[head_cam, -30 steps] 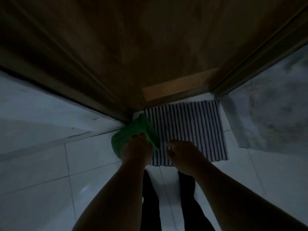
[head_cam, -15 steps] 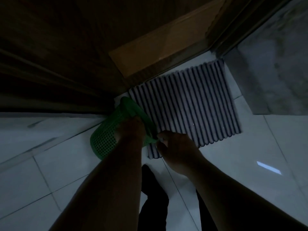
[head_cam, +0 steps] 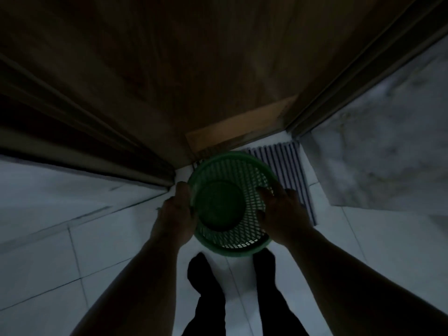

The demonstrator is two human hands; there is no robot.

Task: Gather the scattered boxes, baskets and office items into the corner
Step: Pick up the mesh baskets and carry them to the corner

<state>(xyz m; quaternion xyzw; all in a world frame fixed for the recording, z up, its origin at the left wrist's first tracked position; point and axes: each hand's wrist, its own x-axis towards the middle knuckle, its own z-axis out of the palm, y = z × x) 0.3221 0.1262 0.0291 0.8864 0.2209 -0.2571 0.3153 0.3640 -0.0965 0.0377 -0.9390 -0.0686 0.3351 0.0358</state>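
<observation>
Green plastic mesh fills the middle of my head view: a round basket (head_cam: pixel 232 204) held above the pale tiled floor (head_cam: pixel 72 251), its open mouth facing the camera and its solid round bottom visible inside. My left hand (head_cam: pixel 173 221) grips the left rim, fingers curled around it; my right hand (head_cam: pixel 282 214) clasps the right side, fingertips (head_cam: pixel 263 194) hooked inside the mesh wall. Beyond the basket lies a striped mat (head_cam: pixel 291 166), partly covered by it, against a dark wooden door (head_cam: pixel 194 69). I can read no label, brand or writing anywhere; the scene is dim.
</observation>
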